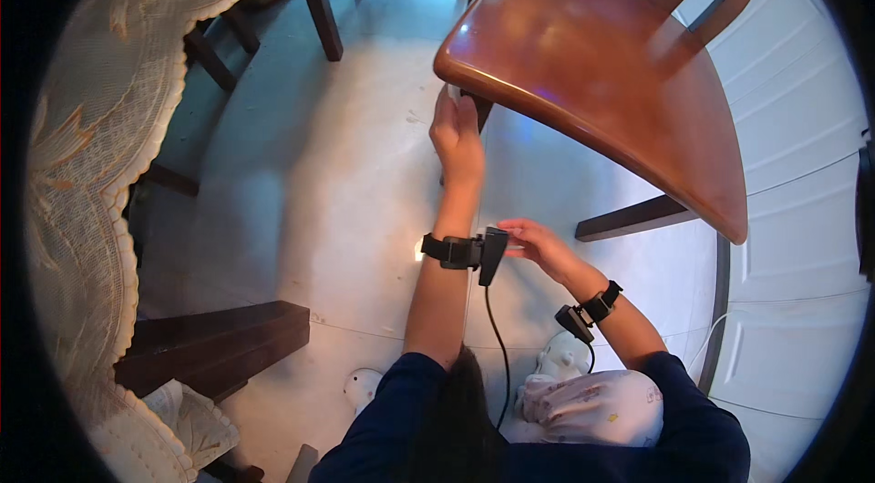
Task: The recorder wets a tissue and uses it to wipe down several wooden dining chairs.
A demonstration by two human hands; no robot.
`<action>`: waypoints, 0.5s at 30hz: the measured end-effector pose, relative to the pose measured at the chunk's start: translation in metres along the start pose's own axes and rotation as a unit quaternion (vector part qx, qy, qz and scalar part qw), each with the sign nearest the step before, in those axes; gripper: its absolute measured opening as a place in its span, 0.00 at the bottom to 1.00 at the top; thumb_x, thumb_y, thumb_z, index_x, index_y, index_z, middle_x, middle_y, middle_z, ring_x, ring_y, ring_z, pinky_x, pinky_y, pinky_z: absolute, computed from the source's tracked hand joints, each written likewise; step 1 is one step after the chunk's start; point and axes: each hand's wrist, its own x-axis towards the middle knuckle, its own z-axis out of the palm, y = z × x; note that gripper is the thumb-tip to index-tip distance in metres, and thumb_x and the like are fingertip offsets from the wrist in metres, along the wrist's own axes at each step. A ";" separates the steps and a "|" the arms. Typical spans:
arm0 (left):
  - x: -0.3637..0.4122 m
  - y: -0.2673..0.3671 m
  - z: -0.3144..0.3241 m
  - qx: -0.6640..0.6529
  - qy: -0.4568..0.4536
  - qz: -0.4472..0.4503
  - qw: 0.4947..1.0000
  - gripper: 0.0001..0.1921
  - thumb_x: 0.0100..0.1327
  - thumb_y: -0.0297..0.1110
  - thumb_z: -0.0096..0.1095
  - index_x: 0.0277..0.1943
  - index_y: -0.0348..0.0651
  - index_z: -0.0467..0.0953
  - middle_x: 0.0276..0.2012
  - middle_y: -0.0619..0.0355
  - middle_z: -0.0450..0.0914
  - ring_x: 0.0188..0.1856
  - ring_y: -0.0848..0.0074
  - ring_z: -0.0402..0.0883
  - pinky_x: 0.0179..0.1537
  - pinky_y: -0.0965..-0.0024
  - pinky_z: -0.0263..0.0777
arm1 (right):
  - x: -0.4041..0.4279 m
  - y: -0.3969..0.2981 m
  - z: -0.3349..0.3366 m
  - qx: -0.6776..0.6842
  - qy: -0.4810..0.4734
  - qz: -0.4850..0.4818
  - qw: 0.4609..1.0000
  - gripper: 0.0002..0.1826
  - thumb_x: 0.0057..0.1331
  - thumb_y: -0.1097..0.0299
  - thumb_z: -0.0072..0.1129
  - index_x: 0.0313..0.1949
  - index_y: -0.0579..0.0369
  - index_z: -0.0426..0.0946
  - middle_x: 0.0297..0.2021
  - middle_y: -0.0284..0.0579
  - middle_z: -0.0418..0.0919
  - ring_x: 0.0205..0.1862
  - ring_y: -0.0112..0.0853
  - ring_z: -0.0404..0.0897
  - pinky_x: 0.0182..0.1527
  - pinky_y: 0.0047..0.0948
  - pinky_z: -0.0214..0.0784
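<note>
My left hand (456,131) is raised to the front corner of a glossy brown wooden chair (588,52), beside a dark chair leg (484,110) under the seat. Something small and white (453,92) shows at its fingertips. The seat rim hides part of those fingers, so their grip is unclear. Lower down, my right hand (543,250) has its fingers apart, close to the black device (493,256) strapped on my left wrist. That device covers some right fingertips. A second black strapped device (575,323) sits on my right wrist, with a cable hanging from it.
A lace tablecloth (102,162) drapes along the left, above a thick dark wooden table leg (225,339). More dark furniture legs (318,11) stand at the back. White panelled doors (786,237) line the right side. My slippers (564,356) rest on the pale tiled floor (355,209).
</note>
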 end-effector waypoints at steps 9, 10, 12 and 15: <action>-0.049 -0.130 -0.094 0.110 -0.053 -0.202 0.972 0.23 0.69 0.44 0.41 0.45 0.27 0.72 0.39 0.46 0.79 0.42 0.64 0.75 0.47 0.68 0.65 | 0.013 0.011 -0.011 -0.014 0.009 0.018 1.000 0.18 0.67 0.62 0.42 0.53 0.56 0.69 0.47 0.40 0.75 0.49 0.27 0.73 0.50 0.25 0.64; -0.058 -0.140 -0.097 0.113 -0.057 -0.208 0.970 0.23 0.69 0.44 0.41 0.45 0.27 0.72 0.39 0.46 0.79 0.42 0.64 0.75 0.47 0.68 0.65 | 0.010 0.016 -0.010 0.009 0.001 0.029 1.000 0.18 0.67 0.62 0.42 0.52 0.56 0.69 0.46 0.40 0.75 0.49 0.27 0.74 0.50 0.25 0.64; -0.071 -0.149 -0.092 0.166 -0.017 -0.207 0.964 0.26 0.69 0.45 0.38 0.47 0.25 0.72 0.41 0.46 0.78 0.44 0.64 0.74 0.49 0.67 0.64 | 0.009 0.022 -0.016 -0.004 0.005 0.036 0.999 0.18 0.67 0.62 0.42 0.52 0.56 0.69 0.46 0.40 0.76 0.49 0.27 0.74 0.49 0.25 0.64; -0.069 -0.140 -0.089 0.242 -0.052 -0.229 0.942 0.27 0.69 0.46 0.38 0.49 0.24 0.70 0.43 0.47 0.78 0.47 0.64 0.74 0.51 0.66 0.63 | 0.009 0.029 -0.026 -0.017 0.003 0.044 0.999 0.18 0.66 0.61 0.43 0.52 0.56 0.69 0.46 0.39 0.76 0.48 0.27 0.74 0.50 0.25 0.63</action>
